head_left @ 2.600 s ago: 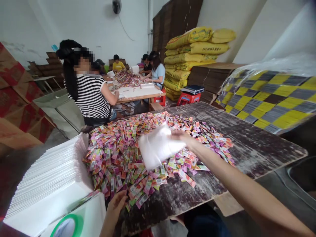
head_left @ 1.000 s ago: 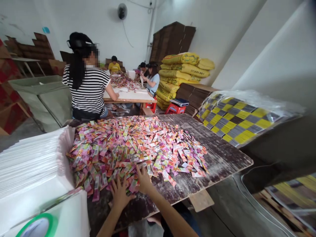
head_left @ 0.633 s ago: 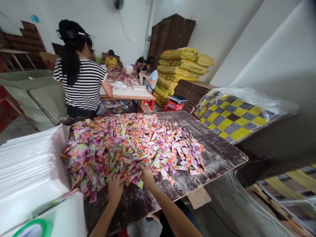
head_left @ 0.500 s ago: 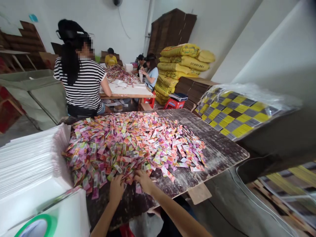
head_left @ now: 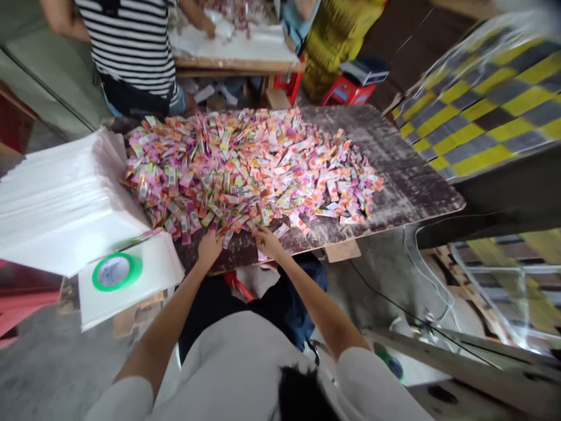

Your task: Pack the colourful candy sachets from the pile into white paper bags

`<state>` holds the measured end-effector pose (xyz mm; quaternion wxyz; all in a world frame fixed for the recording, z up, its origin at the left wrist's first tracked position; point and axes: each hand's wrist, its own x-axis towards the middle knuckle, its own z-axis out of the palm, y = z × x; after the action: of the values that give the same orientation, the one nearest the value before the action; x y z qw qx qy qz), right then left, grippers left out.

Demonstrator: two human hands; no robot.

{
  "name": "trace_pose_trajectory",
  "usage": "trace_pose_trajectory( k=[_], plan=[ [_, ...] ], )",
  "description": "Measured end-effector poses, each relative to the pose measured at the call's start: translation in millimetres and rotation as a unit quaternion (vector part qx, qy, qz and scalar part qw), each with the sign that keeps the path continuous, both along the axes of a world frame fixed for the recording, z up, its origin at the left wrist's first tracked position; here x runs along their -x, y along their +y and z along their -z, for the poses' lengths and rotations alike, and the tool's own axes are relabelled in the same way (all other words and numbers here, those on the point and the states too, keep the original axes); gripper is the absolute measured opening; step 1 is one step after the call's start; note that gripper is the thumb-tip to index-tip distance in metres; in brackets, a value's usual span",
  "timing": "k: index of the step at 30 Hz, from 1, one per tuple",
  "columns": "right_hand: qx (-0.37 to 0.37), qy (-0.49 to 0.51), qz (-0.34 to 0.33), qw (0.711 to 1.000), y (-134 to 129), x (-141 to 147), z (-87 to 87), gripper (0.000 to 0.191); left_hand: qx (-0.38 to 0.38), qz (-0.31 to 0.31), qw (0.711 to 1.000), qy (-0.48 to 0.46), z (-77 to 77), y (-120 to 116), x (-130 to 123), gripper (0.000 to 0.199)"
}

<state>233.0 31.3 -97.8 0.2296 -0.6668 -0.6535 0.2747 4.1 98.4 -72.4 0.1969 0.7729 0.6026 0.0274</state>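
In the head view, a broad heap of slim printed sachets (head_left: 245, 175), pink, orange, green and purple, lay loose on the worn dark surface (head_left: 403, 169), and the person's two hands were at its near edge. The left hand (head_left: 210, 247) had its fingers bent in against the packets; the right hand (head_left: 269, 242) was just beside, its fingers drawn close together among the nearest ones. Each grip looked narrow rather than wide, but blur and the bent fingers hid whether a sachet was pinched, so I could not tell. Judging by their thin, shiny look, the sachets seemed very light, pliable and rather slippery, apt to slide over one another, so a loose scoop would probably have shed some. The best hold was likely a flat pinch across the middle of one, or several squared together by their long edges, with light pressure in case a seam was weak. To the left stood a thick stack of white sheets or envelopes (head_left: 56, 193), with a roll of green tape (head_left: 117, 272) near it.
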Motion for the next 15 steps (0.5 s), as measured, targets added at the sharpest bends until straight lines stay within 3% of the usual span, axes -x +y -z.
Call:
trace_pose_trajectory(
  k=[5,7,11,15],
  plan=[
    [-0.018,0.017,0.140,0.990,-19,-8,0.0,0.028,-0.101,-0.023,0.995,-0.003,-0.6,-14,12,0.068],
    [-0.007,0.004,0.170,0.985,-23,-8,-3.0,0.021,-0.103,-0.046,0.993,0.034,-0.9,-24,19,0.066],
    [0.074,-0.056,0.221,0.971,-17,4,-7.1,0.023,0.007,-0.029,0.997,0.071,0.4,-28,25,0.038],
    [0.171,-0.086,0.198,0.961,-8,17,-5.9,0.025,0.097,-0.023,0.994,0.055,-3.5,-22,29,0.025]
  ],
)
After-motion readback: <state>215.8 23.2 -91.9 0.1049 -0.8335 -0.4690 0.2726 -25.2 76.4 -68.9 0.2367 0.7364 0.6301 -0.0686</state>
